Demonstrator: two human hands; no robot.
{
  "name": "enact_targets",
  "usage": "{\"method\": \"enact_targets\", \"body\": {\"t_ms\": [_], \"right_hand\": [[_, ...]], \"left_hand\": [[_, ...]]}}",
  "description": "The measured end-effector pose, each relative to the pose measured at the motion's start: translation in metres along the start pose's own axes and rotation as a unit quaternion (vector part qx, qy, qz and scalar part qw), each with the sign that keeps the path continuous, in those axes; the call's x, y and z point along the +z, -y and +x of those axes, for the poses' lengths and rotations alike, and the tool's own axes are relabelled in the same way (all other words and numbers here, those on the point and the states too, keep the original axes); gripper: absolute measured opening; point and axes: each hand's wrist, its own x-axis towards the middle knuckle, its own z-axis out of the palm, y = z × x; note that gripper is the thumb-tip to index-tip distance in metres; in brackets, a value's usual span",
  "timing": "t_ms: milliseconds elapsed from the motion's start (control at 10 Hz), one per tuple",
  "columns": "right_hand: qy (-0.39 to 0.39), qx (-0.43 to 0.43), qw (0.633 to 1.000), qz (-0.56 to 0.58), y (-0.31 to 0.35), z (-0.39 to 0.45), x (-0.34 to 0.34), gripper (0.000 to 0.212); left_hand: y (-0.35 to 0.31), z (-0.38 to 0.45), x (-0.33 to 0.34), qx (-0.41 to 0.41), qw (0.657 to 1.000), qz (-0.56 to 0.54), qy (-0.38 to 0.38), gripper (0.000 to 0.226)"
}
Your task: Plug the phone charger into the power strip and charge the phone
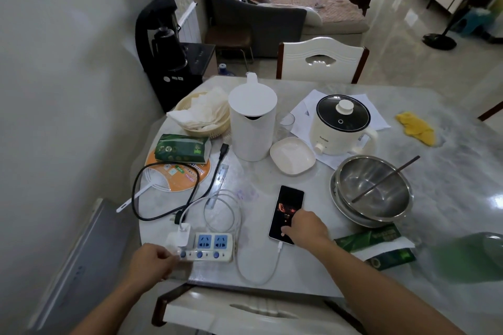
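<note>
A white power strip (209, 248) with blue sockets lies near the table's front edge. A white charger block (180, 236) sits in its leftmost socket. A white cable (260, 276) loops from there to the bottom of the black phone (288, 208), which lies face up with its screen lit. My left hand (152, 261) pinches the strip's left end beside a blue switch. My right hand (306, 228) rests on the phone's lower part with fingers touching the screen.
Close by on the marble table (313, 269) are a white kettle (252, 119), a black power cord (168, 193), a steel bowl (373, 190) with chopsticks, a small cooker (341, 125), a white dish (292, 155) and green tissue packs (381, 246). A chair back (245, 313) stands just below the front edge.
</note>
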Motion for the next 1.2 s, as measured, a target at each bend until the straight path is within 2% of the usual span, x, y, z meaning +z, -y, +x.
{"method": "enact_targets", "body": {"t_ms": [200, 300, 500, 700, 800, 1000, 1100, 1200], "right_hand": [[0.0, -0.001, 1.0, 0.028, 0.001, -0.016, 0.006, 0.037], [-0.001, 0.008, 0.998, 0.055, -0.005, -0.023, 0.009, 0.044], [0.003, 0.037, 0.994, 0.1, -0.013, -0.033, 0.015, 0.034], [-0.011, 0.064, 0.992, 0.108, -0.021, -0.036, 0.019, 0.033], [-0.009, 0.059, 0.994, 0.087, -0.024, -0.035, 0.022, 0.022], [-0.001, 0.053, 0.995, 0.088, -0.024, -0.03, 0.018, 0.022], [0.003, 0.049, 0.995, 0.083, -0.024, -0.026, 0.013, 0.032], [0.005, 0.051, 0.995, 0.087, -0.025, -0.023, 0.011, 0.039]], "left_hand": [[-0.003, 0.01, 0.007, -0.04, 0.999, 0.009, -0.009, 0.045], [-0.006, 0.012, 0.012, -0.044, 0.998, 0.034, -0.012, 0.041], [-0.009, 0.017, 0.013, -0.056, 0.994, 0.097, -0.005, 0.039], [-0.008, 0.026, 0.011, -0.06, 0.987, 0.145, 0.013, 0.043], [-0.006, 0.029, 0.012, -0.063, 0.987, 0.149, 0.021, 0.044], [-0.006, 0.031, 0.012, -0.052, 0.992, 0.113, 0.031, 0.04], [-0.007, 0.032, 0.011, -0.045, 0.986, 0.148, 0.065, 0.036], [-0.014, 0.031, -0.002, -0.047, 0.986, 0.139, 0.075, 0.021]]}}
